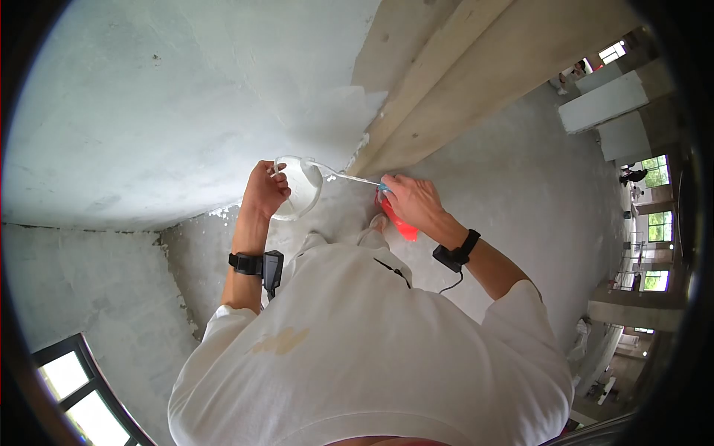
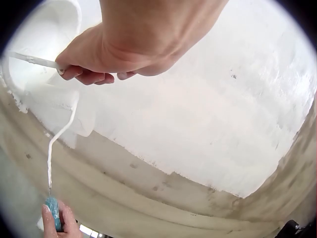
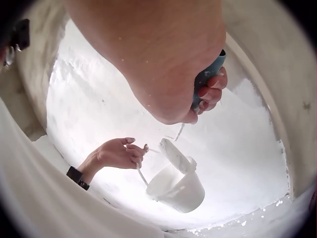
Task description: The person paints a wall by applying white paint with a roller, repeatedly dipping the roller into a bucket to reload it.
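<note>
Our left hand (image 1: 265, 189) has its grip curled round the thin handle of one white bucket (image 1: 303, 195). Our right hand (image 1: 411, 201) grips one paint roller (image 3: 174, 154) by its blue handle, roller head at the bucket's rim.

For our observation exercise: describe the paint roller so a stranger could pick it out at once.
Against the white-painted surface, find the white bucket hanging from the left hand. The paint roller rests at its rim: a slim white cylinder on a bent wire, its teal grip in the right hand.
</note>
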Demonstrator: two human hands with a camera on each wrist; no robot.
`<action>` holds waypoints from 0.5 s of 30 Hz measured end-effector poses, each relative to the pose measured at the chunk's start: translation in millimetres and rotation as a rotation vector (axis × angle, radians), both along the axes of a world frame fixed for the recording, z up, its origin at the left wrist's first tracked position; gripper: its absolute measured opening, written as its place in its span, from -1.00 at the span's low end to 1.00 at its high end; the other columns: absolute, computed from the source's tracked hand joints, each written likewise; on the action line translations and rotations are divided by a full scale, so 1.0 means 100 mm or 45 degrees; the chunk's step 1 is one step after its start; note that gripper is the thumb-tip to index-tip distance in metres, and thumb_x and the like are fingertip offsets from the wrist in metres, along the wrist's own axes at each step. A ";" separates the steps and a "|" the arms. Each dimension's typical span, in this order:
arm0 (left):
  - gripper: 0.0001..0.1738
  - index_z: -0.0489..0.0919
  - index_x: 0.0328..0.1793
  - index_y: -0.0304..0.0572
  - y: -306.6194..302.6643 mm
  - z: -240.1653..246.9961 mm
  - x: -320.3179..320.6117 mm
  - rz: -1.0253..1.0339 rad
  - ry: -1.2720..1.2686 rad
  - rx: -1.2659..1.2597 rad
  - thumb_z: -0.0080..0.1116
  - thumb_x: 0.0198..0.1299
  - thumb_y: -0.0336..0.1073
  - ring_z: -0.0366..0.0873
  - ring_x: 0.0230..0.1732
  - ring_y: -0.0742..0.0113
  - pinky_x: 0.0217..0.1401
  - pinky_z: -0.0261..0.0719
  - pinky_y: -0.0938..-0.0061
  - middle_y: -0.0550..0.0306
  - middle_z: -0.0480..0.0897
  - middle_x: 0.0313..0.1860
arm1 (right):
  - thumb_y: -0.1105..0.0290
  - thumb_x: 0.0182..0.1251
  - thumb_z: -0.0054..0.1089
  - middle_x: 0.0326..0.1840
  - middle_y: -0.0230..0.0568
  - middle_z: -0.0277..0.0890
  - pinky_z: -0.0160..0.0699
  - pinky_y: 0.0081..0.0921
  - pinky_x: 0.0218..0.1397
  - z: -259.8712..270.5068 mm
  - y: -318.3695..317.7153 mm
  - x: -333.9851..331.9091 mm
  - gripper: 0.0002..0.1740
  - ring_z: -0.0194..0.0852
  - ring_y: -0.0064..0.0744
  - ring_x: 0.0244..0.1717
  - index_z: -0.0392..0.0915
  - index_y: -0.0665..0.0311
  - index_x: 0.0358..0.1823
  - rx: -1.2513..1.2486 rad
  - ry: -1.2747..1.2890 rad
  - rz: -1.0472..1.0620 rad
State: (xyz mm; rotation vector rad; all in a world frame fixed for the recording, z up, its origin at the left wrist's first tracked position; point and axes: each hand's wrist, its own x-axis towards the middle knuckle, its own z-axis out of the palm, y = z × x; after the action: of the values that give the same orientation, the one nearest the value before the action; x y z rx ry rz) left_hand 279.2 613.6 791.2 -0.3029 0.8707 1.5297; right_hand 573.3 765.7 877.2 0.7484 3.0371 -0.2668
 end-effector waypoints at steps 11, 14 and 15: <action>-0.77 0.48 -0.23 -0.16 0.06 0.07 0.05 0.003 -0.008 -0.020 -0.14 0.26 -0.19 0.19 -0.56 0.54 -0.41 0.19 0.57 0.38 0.27 -0.61 | 0.36 0.28 0.15 -0.41 -0.08 0.56 0.53 -0.13 -0.31 -0.01 0.01 0.01 -0.79 0.58 0.00 -0.40 0.46 0.22 -0.09 -0.033 0.026 -0.002; -0.74 0.49 -0.23 -0.18 0.05 0.06 0.06 -0.021 -0.010 -0.018 -0.15 0.27 -0.18 0.19 -0.56 0.54 -0.41 0.19 0.56 0.39 0.27 -0.62 | 0.36 0.27 0.17 -0.38 -0.10 0.56 0.53 -0.14 -0.31 -0.05 0.06 0.08 -0.77 0.59 -0.02 -0.39 0.45 0.21 -0.07 -0.068 0.007 0.006; -0.73 0.50 -0.23 -0.19 -0.01 0.08 0.06 -0.021 -0.006 -0.011 -0.15 0.27 -0.18 0.19 -0.56 0.54 -0.40 0.19 0.56 0.39 0.27 -0.61 | 0.36 0.26 0.17 -0.38 -0.11 0.56 0.53 -0.14 -0.33 -0.04 0.01 0.11 -0.77 0.59 -0.02 -0.39 0.45 0.21 -0.08 -0.029 0.036 0.020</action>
State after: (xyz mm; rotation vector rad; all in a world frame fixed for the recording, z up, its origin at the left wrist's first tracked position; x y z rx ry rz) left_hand 284.8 613.1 799.4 -0.3052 0.8743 1.5094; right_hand 583.8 767.0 873.0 0.7258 3.0594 -0.3134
